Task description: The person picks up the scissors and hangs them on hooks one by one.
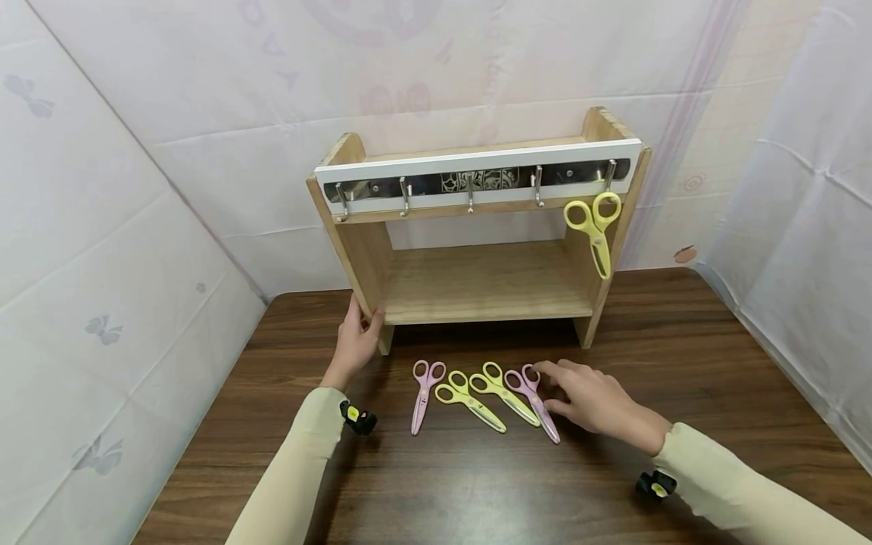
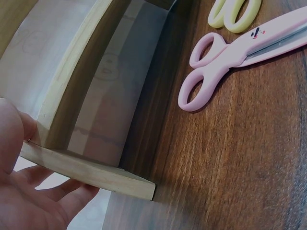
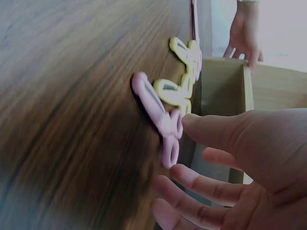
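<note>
At the lower left of the wooden shelf (image 1: 477, 284), my left hand (image 1: 357, 344) grips its side panel (image 2: 96, 175), thumb on the inner side and fingers behind. My right hand (image 1: 599, 401) hovers with spread, slightly bent fingers at the handles of the rightmost pink scissors (image 1: 532, 394). In the right wrist view, thumb and index fingertip lie on either side of those handle loops, holding nothing. Left of them on the table lie two yellow scissors (image 1: 507, 393) and another pink pair (image 1: 423, 391), blades toward me. One yellow pair (image 1: 598, 225) hangs from the rightmost hook.
A white board (image 1: 429, 165) with a metal strip and several hooks (image 1: 471, 195) spans the shelf's front top. The shelf stands at the back of the brown wooden table (image 1: 436, 499). White patterned sheets (image 1: 225, 91) hang behind and at both sides.
</note>
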A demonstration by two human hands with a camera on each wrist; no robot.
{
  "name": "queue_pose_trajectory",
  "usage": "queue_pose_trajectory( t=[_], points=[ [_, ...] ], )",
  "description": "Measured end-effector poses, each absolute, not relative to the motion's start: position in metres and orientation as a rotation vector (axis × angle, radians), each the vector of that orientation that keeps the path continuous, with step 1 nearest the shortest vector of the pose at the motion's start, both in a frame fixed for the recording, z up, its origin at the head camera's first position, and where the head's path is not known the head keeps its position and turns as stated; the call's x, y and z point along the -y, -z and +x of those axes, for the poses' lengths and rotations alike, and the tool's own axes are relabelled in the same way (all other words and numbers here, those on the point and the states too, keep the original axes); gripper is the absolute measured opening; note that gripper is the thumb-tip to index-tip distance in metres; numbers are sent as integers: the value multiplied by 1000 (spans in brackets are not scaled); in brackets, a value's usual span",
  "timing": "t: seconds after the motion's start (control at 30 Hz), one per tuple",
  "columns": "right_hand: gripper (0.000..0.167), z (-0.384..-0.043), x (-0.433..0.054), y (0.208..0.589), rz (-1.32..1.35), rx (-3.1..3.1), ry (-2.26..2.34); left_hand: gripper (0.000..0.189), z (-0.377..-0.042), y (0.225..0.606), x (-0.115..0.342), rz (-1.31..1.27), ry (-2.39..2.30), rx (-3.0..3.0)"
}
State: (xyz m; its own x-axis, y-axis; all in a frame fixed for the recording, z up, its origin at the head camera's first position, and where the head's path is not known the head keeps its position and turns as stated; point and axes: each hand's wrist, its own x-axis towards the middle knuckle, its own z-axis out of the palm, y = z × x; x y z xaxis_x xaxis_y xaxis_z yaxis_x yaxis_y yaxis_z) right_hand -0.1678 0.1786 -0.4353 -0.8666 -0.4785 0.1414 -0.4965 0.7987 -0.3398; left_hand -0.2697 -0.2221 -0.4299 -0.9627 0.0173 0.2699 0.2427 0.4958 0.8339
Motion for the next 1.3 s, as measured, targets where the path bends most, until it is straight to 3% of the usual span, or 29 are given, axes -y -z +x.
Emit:
queue_pose_trajectory(
  t=[0.3,0.67,0.93,1.3],
  points=[
    [40,-165,-161,440,823,2971,-543,56,-269,430,223,-233,1463,2510],
    [46,-165,-152,446,775,3014,-530,56,-268,431,223,-241,1472,2503],
    [34,-165,-150,450,771,2994,-550,56,-269,430,223,-246,1474,2508],
    [35,-166,-149,451,747,2992,-577,56,-269,431,224,-248,1470,2510]
  ],
)
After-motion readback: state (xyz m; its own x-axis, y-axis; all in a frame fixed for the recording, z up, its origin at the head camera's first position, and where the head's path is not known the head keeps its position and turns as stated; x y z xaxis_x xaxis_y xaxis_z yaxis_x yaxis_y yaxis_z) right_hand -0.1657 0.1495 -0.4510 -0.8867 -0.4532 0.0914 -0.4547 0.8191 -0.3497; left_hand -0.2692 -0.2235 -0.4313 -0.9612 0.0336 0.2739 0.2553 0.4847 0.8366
